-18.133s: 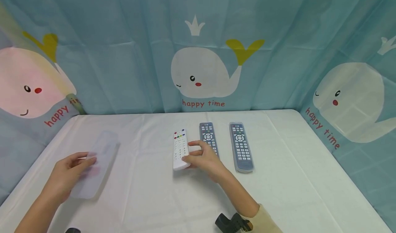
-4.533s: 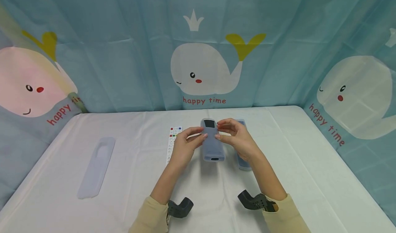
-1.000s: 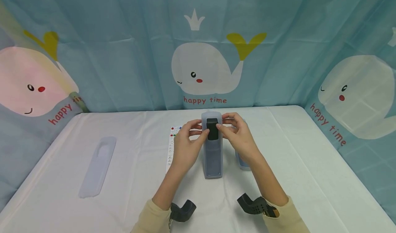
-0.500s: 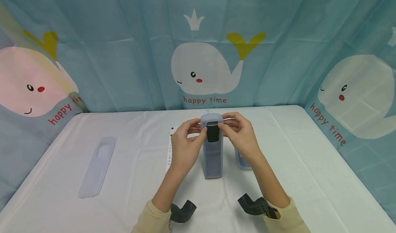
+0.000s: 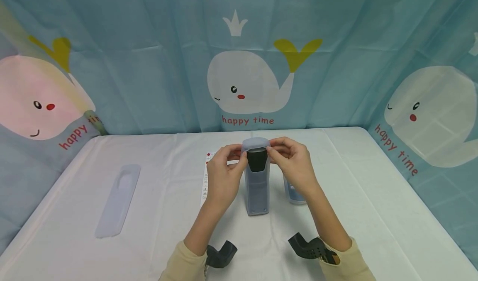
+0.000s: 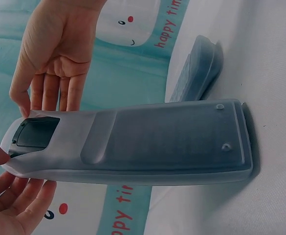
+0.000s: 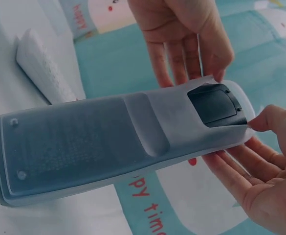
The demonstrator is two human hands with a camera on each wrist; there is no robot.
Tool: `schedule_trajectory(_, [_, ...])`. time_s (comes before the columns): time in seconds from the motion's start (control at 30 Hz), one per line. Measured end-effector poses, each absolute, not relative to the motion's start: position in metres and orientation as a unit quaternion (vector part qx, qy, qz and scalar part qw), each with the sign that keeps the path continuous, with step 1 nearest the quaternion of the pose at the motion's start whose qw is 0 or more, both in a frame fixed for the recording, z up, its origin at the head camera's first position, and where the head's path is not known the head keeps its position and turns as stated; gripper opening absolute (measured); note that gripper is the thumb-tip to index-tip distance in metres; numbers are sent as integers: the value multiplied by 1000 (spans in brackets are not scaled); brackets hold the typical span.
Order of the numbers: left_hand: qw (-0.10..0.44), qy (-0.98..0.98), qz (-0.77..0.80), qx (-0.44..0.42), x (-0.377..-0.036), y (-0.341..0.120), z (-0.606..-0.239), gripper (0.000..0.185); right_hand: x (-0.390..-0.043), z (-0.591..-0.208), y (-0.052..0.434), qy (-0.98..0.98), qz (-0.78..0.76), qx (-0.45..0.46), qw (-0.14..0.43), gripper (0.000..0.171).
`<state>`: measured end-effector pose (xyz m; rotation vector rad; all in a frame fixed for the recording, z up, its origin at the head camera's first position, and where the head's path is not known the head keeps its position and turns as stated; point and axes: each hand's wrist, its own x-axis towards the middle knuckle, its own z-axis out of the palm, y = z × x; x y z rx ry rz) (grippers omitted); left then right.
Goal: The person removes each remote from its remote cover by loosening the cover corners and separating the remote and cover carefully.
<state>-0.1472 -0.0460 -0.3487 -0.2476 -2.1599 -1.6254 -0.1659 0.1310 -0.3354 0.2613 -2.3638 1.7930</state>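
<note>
Whale-printed blue cloth hangs behind a table (image 5: pixel 373 198) under a white cover. At far left a spare silicone sleeve (image 5: pixel 118 200) lies flat, well apart from the hands. Nearer the middle a white remote (image 5: pixel 206 177) lies partly hidden behind the left hand (image 5: pixel 223 177), whose thumb and fingertips pinch the left edge of the cover's top end.

Between the hands stands a dark remote in a translucent silicone cover (image 5: pixel 256 179), its lower end on the table and its back toward the person. A dark panel shows through the oval opening near the top. The right hand (image 5: pixel 295 167) pinches the cover's right top edge in the same way. Just behind it lies another covered remote (image 5: pixel 295 194).

I judge the step to be seating the cover's upper lip over the remote's head; the next move calls for an even stretch on both sides.
</note>
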Motion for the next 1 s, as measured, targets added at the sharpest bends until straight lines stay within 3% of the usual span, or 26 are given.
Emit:
schedule_trajectory(0.4, [218,-786,-572,-84,-148,-47,-349,16,-168,-336,130,-788,600,92,97,18])
schedule_trajectory(1.0, [193,-765,-611,-71,-152,-49,-350,13,-170,-337,133,-767,636,70,55,22])
